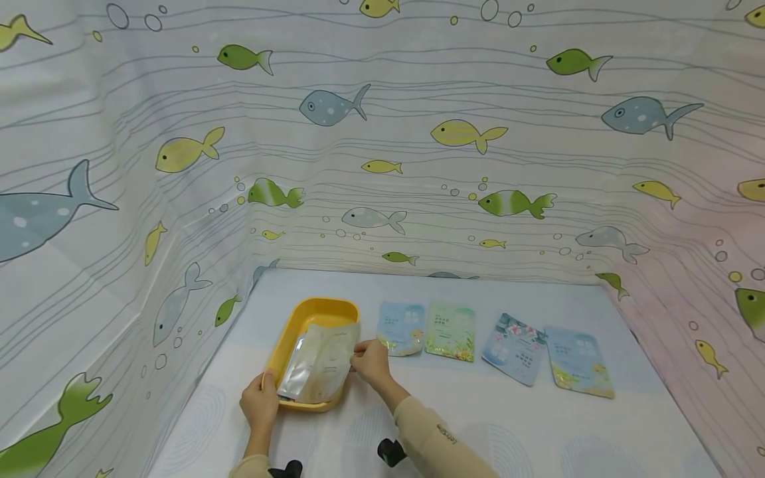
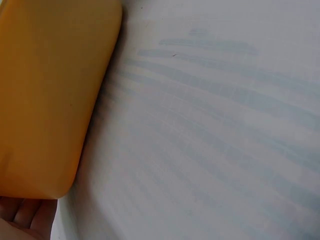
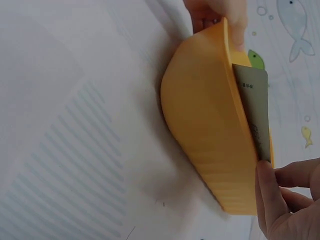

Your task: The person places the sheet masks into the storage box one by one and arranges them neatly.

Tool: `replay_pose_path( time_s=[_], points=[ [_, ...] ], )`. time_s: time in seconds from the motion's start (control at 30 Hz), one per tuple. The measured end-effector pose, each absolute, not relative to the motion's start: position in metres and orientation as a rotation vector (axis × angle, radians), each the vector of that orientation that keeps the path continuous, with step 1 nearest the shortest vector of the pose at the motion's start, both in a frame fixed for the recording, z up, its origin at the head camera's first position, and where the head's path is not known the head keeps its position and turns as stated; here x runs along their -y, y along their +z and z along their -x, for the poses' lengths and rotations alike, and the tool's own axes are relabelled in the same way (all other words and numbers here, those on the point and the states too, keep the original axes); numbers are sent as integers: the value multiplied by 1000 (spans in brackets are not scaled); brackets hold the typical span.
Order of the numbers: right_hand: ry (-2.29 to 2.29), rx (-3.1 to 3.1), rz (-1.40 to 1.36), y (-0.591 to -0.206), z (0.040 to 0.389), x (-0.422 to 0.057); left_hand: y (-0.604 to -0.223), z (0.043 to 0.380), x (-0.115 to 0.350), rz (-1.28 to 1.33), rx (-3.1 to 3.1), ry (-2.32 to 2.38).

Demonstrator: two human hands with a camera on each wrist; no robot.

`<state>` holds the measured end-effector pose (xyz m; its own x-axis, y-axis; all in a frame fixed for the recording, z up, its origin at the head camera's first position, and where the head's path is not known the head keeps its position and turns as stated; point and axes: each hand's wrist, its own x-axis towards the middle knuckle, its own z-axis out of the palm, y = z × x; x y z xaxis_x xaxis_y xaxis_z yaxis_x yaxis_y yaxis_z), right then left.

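Observation:
A yellow plastic basin (image 1: 325, 307) stands at the left of the table, with silvery, pale-printed flat packets (image 1: 328, 358) inside. My left hand (image 1: 260, 402) grips the basin's near left rim; in the right wrist view that same left hand (image 3: 220, 15) has its thumb over the rim and its fingers below. At the right rim, my right hand (image 1: 372, 362) pinches the edge of a packet. The right wrist view has this packet (image 3: 255, 105) sticking up past the basin wall (image 3: 210, 110), its corner between thumb and fingers of the right hand (image 3: 292, 200).
To the right lie a blue packet (image 1: 402, 325), a green packet (image 1: 451, 332), a flowered packet (image 1: 516, 348) and another blue packet (image 1: 580, 362). Fish-printed sheeting (image 1: 418, 199) walls the table (image 1: 466, 411) at the back and sides.

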<state>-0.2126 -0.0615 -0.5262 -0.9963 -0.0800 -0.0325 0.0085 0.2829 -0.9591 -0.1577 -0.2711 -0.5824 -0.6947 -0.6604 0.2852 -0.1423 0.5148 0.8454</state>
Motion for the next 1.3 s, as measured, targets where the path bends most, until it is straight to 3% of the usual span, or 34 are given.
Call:
replay_pose_path(
  time_s=[1.3],
  points=[
    [-1682, -2671, 12, -522, 208, 67, -584, 158, 271, -678, 2168, -1128]
  ],
)
